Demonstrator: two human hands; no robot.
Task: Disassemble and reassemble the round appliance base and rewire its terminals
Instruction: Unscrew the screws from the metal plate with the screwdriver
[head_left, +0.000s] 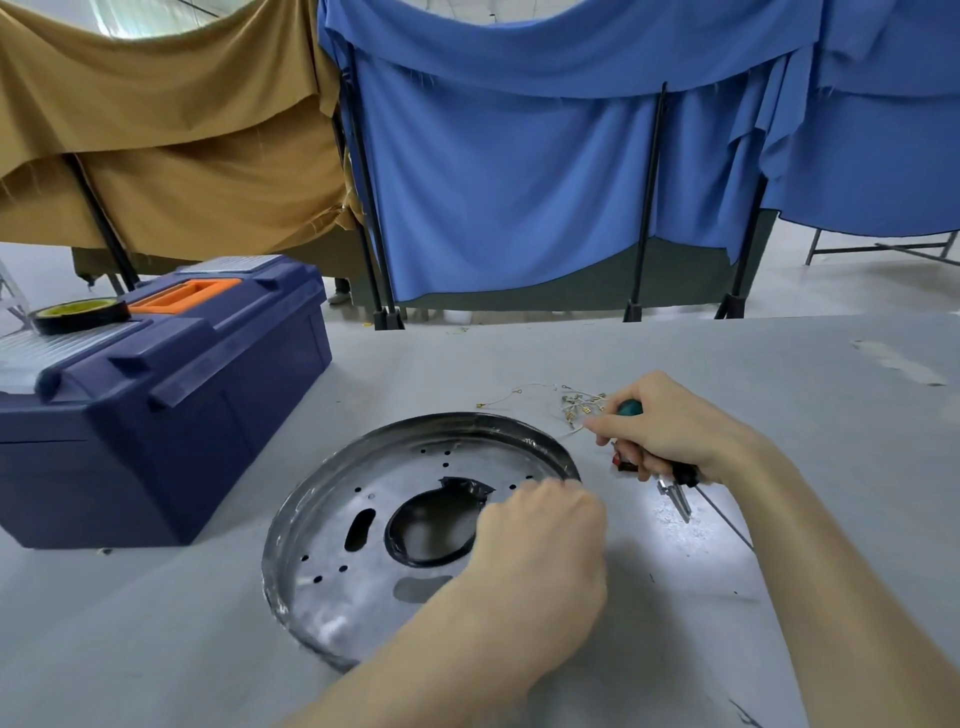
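A navy plastic toolbox (156, 395) w/ an orange handle recess is sitting closed at the table's (779, 364) left; contents can't be seen. A roll of black tape (80, 314) is being carried on its lid, far-left corner. The round metal base plate (374, 530), dished, w/ a raised rim, small holes, an oblong slot and a large central opening, is lying flat on the grey table, centre-front, just right of the toolbox and apart from it. Its right portion is being covered by the left hand (540, 551), fingers curled together over the plate near the central opening; whether anything is being pinched can't be told. A screwdriver (631, 408) w/ a teal handle end is being gripped in the right hand (675, 431), fingers clamped round it, its thin shaft running out toward the table's right front. Pliers (675, 496) are lying under that hand, tips pointing toward the front. A bundle of thin wires w/ brass terminals (576, 405) is lying just beyond the plate's far-right rim, beside the right hand's fingertips. Behind the table, blue (519, 182) and tan (182, 130) cloths are being hung over black stands.
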